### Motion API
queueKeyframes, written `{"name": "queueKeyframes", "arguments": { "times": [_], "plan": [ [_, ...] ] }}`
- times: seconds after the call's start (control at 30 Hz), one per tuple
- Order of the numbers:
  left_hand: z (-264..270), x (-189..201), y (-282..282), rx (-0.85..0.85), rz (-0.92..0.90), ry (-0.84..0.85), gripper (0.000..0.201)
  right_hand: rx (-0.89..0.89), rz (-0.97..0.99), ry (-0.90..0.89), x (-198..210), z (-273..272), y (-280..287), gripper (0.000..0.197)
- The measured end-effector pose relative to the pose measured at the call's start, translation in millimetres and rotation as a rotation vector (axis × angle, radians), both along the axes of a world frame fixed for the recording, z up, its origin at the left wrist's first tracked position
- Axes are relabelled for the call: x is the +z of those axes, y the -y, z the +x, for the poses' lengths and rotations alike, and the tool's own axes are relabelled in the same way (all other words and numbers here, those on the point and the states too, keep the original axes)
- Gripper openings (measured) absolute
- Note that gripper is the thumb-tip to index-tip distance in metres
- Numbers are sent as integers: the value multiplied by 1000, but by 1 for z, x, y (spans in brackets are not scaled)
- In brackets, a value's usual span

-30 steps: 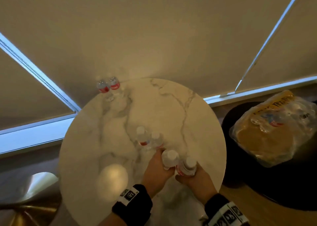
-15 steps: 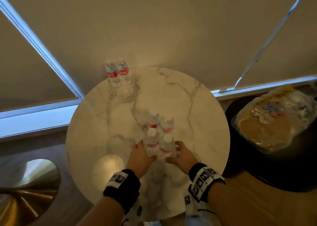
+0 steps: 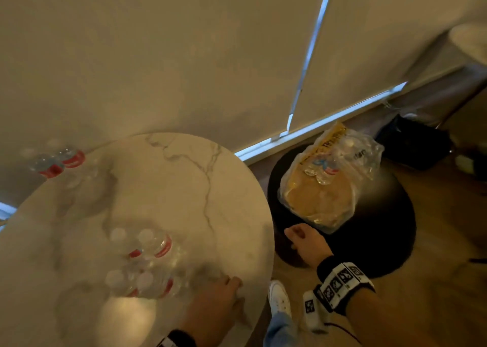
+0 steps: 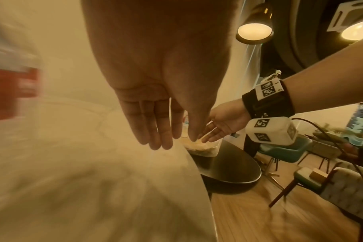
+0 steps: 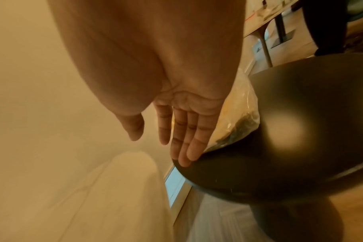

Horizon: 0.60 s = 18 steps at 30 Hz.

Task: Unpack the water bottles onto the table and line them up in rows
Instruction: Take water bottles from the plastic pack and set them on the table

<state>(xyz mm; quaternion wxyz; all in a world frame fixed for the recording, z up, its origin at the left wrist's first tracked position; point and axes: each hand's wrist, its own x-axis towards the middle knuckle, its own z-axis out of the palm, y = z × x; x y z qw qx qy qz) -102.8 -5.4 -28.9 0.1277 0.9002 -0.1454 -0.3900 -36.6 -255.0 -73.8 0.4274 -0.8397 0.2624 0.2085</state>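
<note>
Marble-patterned and round, the table (image 3: 163, 188) carries six water bottles: a block of four (image 3: 141, 265) standing two by two close to its near edge, and a separate pair (image 3: 56, 162) at the far left edge, all upright with white caps and red labels, though blur softens them. The block reads as the start of the rows, set tight so that later bottles can line up against it. The rest of the supply sits off the tabletop: a crumpled clear plastic pack (image 3: 329, 180) lies on a low black round stool (image 3: 382, 228) to the right of the table, with a few bottles showing through the wrap near its top. The right hand (image 3: 303, 244) is stretched out over the stool's near edge just short of the pack, fingers straight and together, empty, probably on its way to take another bottle. The left hand (image 3: 218, 296) lies over the table's near right edge, beside the block but not touching it; its wrist view shows the fingers extended and nothing held. The next step, most likely, is to draw bottles out of the loose wrap, which may shift or cling when pulled.
</note>
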Motion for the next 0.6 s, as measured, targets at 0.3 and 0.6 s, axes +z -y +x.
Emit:
{"name": "queueKeyframes", "arguments": {
  "times": [0.3,0.6],
  "plan": [
    [184,-33,203,-130,-197,88,44,-368,2,28,-47,137,136,45],
    [321,-105,313,93,-238,190,32,-200,1,88,-54,198,202,15]
  ]
}}
